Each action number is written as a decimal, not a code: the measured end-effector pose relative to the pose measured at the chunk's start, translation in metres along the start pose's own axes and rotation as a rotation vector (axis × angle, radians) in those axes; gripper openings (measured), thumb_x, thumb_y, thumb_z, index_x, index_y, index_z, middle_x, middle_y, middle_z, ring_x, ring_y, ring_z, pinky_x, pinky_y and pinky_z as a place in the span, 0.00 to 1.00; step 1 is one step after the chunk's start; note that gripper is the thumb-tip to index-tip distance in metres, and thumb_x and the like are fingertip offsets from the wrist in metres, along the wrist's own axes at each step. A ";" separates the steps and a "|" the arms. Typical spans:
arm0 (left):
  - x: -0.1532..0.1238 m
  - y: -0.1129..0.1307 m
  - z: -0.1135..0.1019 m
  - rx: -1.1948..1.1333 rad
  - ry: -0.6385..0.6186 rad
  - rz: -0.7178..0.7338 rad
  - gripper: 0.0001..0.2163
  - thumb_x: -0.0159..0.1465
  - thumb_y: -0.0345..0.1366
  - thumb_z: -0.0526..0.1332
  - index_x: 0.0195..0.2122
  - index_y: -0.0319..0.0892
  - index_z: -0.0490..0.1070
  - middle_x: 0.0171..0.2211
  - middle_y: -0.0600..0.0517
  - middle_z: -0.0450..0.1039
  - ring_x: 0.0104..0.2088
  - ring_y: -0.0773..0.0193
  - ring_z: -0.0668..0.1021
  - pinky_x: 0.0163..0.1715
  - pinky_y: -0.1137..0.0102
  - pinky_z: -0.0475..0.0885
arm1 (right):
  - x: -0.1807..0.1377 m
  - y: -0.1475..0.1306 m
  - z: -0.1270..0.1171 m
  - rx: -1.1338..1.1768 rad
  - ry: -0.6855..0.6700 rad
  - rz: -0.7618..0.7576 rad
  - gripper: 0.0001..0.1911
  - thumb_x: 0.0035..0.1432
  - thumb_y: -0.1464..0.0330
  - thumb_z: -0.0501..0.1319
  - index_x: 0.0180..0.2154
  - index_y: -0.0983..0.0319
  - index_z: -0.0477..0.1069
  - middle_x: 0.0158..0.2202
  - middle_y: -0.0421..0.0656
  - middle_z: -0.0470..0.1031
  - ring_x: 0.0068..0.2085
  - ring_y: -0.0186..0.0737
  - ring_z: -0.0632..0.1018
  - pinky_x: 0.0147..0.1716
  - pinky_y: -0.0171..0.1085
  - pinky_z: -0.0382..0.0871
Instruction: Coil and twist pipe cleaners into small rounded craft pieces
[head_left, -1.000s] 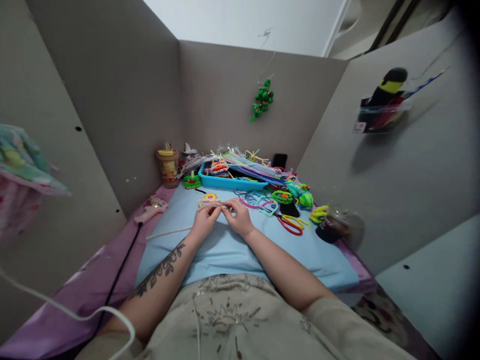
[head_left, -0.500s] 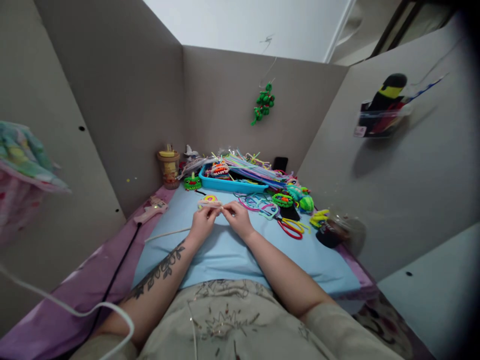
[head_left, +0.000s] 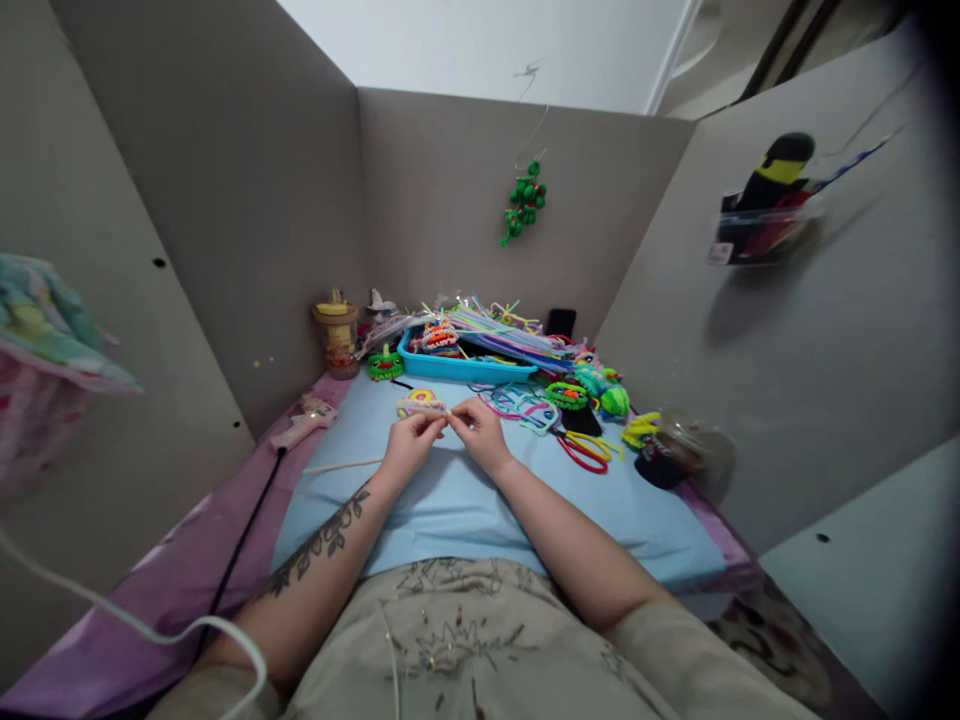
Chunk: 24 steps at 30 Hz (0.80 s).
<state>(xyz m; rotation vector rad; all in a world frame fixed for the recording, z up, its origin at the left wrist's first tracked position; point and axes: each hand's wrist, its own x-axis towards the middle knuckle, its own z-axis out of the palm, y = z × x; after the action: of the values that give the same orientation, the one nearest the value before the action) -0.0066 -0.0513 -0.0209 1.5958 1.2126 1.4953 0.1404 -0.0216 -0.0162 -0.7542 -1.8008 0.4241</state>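
My left hand (head_left: 409, 440) and my right hand (head_left: 478, 430) meet fingertip to fingertip over the light blue mat (head_left: 465, 500). Both pinch a small pale pipe-cleaner piece (head_left: 448, 415) between them; its exact shape is too small to make out. Just beyond my left fingers lies a small pink and yellow rainbow-shaped craft (head_left: 420, 402). A thin white stick (head_left: 341, 465) lies on the mat left of my left wrist.
A blue tray (head_left: 457, 366) with bundled pipe cleaners stands at the back. Loops and green fuzzy figures (head_left: 592, 385) lie right. A pink glue gun (head_left: 304, 420) with black cord lies left, a cup (head_left: 337, 335) behind it. Grey cardboard walls enclose the desk; a green ornament (head_left: 525, 200) hangs.
The hands stay joined at the same spot, with only slight finger movement on the small piece. The view shifted a little.
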 end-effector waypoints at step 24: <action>0.002 0.000 -0.002 0.050 -0.028 -0.028 0.12 0.55 0.41 0.61 0.34 0.37 0.77 0.28 0.47 0.78 0.31 0.60 0.79 0.31 0.69 0.73 | -0.002 0.008 0.000 -0.119 -0.006 -0.104 0.04 0.56 0.71 0.57 0.29 0.61 0.67 0.27 0.40 0.67 0.31 0.36 0.69 0.32 0.35 0.63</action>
<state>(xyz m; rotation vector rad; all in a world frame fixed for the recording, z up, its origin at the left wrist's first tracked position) -0.0087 -0.0497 -0.0197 1.6203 1.2600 1.4313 0.1432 -0.0171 -0.0220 -0.7377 -1.8742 0.2522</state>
